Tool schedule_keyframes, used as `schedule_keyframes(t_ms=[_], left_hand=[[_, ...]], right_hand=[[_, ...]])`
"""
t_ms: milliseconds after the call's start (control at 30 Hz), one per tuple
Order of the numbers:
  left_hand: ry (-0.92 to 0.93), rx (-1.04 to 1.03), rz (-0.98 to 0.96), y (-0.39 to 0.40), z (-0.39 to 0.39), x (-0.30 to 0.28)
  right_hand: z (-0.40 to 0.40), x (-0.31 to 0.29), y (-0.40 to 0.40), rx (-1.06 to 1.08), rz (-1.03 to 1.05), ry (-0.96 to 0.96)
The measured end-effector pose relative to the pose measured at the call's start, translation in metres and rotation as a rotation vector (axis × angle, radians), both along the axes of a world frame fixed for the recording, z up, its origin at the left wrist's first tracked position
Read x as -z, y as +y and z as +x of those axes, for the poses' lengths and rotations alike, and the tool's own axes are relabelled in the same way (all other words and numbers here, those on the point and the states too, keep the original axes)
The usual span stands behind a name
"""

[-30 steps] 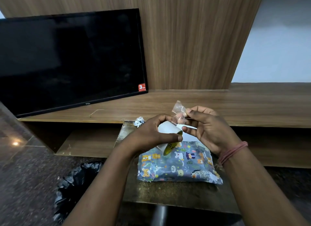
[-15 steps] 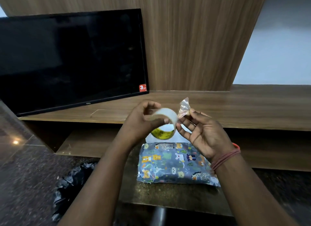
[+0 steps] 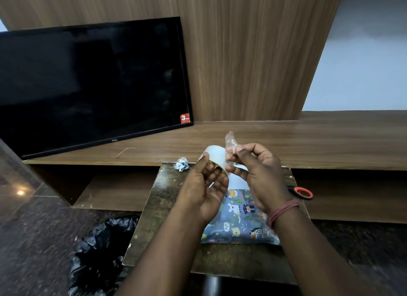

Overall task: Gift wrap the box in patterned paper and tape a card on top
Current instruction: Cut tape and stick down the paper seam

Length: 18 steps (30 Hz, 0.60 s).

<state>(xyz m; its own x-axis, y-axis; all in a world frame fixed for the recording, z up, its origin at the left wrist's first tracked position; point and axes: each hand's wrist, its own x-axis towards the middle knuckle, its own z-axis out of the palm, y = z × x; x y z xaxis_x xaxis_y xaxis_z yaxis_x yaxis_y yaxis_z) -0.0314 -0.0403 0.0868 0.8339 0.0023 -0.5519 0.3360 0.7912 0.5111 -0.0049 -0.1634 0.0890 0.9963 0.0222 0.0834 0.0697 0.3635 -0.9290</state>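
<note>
At centre frame I note the right hand pinching a crumpled free end of clear tape between thumb and forefinger, the strip standing upward and visibly stuck to itself. The left hand, just left of it, grips the tape roll, with its fingers curled through and round the yellow-lined core; the two hands are nearly touching. Risk, in my judgement: the bunched end may not peel flat, so any length drawn off could tear ragged, fold back on itself or cling to the fingers, leaving a piece unfit to fix the card. A sharp pull could also twist the roll in the left hand's grasp. The scissors, black with an orange handle, lie at the right edge of the small table, partly hidden behind the right wrist, and reaching for them would call for freeing a hand. Below the hands, lower centre of the frame, the wrapped box rests flat on that table, covered in grey-blue paper printed with cartoon animals; the paper looks soft and slightly puffed at the near edge, not crisply creased. A white card lies at its far edge, beneath the hands; I cannot tell whether it is fastened. A ball of crumpled paper sits at the table's far left corner.
</note>
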Motion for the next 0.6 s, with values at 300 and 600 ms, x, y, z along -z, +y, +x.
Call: schedule_keyframes(t_ms=[300,600], left_hand=[[0.106,0.225,-0.283,-0.007,-0.004,-0.013],[-0.051,-0.123,-0.319,-0.006,0.006,-0.004]], right_hand=[[-0.009,0.003,0.01,-0.072,-0.21,-0.128],[-0.009,0.012,0.022,0.003,-0.003,0.003]])
